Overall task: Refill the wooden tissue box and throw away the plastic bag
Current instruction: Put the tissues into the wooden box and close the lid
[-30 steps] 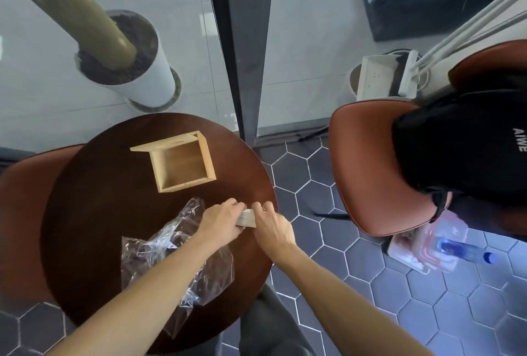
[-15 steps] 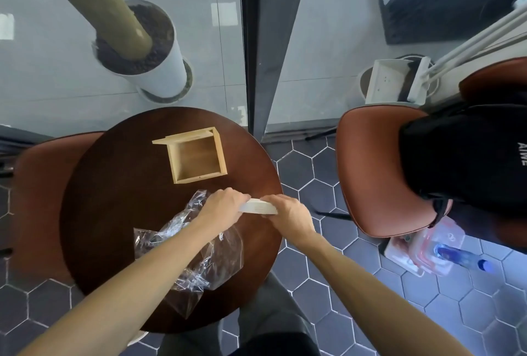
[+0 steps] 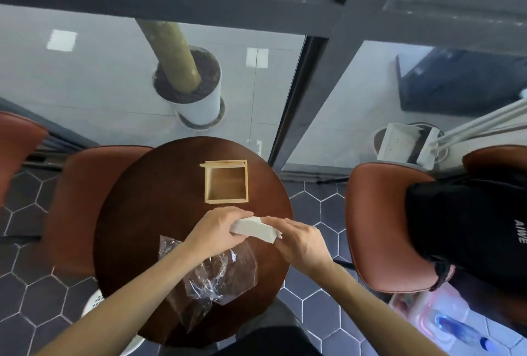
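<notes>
An open, empty wooden tissue box (image 3: 226, 186) stands on the far half of the round dark table (image 3: 137, 213), its lid slid back. Just in front of it I hold a white stack of tissues (image 3: 253, 230) above the table with both hands. My left hand (image 3: 216, 227) grips its left end, and my right hand (image 3: 299, 244) grips its right end. A crumpled clear plastic bag (image 3: 219, 275) lies on the near part of the table, partly under my left forearm.
Brown chairs stand left (image 3: 85, 207) and right (image 3: 379, 227) of the table; a black backpack (image 3: 467, 236) sits on the right one. A white bin (image 3: 94, 301) peeks out below the table's near-left edge. A potted trunk (image 3: 191, 93) stands behind the glass.
The tissue stack has come out further between my hands and now shows as a thick white block. The camera has tilted up, so the table sits lower in view.
</notes>
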